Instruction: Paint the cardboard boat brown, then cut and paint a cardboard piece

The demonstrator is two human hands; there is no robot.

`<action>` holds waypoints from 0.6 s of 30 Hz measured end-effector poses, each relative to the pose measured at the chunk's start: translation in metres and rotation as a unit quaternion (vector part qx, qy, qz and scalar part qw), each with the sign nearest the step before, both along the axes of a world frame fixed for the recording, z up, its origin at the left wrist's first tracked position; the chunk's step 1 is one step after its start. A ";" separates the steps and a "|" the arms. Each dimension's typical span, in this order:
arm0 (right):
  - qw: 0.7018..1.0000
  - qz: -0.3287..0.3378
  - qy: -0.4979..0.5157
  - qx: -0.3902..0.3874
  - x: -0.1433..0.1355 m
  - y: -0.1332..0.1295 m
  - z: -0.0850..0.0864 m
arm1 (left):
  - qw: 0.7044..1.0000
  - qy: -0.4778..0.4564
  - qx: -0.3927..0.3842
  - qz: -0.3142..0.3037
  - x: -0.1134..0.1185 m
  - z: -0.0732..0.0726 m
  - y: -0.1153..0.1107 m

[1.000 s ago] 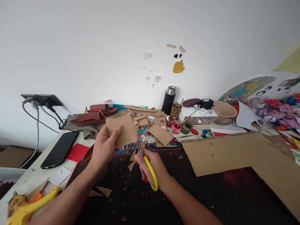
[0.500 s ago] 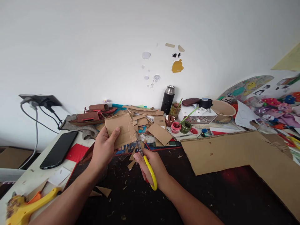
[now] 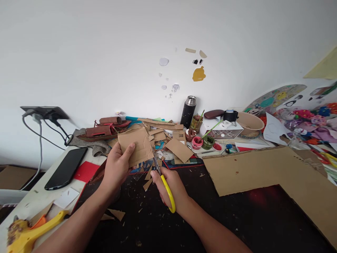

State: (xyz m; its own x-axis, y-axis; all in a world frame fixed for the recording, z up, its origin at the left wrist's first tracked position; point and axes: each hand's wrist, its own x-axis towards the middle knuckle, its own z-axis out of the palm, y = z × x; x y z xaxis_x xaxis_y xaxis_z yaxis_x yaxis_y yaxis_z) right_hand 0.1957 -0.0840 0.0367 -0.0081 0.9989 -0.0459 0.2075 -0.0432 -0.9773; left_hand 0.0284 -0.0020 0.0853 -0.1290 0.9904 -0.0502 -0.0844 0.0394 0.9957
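Observation:
My left hand (image 3: 118, 163) pinches a squarish piece of cardboard (image 3: 138, 144), thumb on its face and fingers behind it. In my right hand (image 3: 171, 186) is a pair of scissors (image 3: 168, 193) with yellow and red handles. The scissor blades reach the cardboard's right edge, where a crease or cut line runs down; whether they bite into it I cannot make out. Behind the held piece lies a heap of cardboard scraps (image 3: 180, 150) and small offcuts.
A large L-shaped cardboard sheet (image 3: 244, 170) covers the dark mat's right side. Open paint pots (image 3: 197, 142) and a black flask (image 3: 189, 111) stand by the wall. To the left lie a phone (image 3: 66, 168), a yellow glue gun (image 3: 34, 233) and a brown model boat (image 3: 98, 131).
Hands, cardboard and scissors hold almost the same position. The view has shifted very slightly.

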 end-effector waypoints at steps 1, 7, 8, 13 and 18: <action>1.000 -0.005 -0.020 0.007 0.000 0.000 0.001 | 1.000 0.001 -0.001 0.000 0.000 0.000 0.000; 0.996 -0.011 -0.083 0.030 -0.001 0.001 0.003 | 1.000 0.000 -0.006 -0.010 0.000 -0.002 0.000; 0.996 -0.011 -0.083 0.029 -0.001 0.002 0.002 | 1.000 -0.003 -0.005 -0.010 0.000 -0.002 0.000; 0.998 -0.002 -0.055 0.000 -0.001 0.002 -0.002 | 1.000 -0.011 -0.002 -0.015 0.000 0.000 0.000; 0.998 0.050 -0.024 -0.016 0.005 0.000 0.006 | 1.000 -0.017 0.009 -0.014 -0.001 0.004 0.000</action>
State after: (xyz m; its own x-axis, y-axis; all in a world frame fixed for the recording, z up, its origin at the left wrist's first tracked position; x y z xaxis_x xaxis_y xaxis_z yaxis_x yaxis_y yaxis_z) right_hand 0.2007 -0.0840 0.0429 -0.1045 0.9913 -0.0798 0.2593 -0.0503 -0.9645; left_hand 0.0275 -0.0022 0.0893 -0.0995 0.9944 -0.0354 -0.1169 0.0237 0.9929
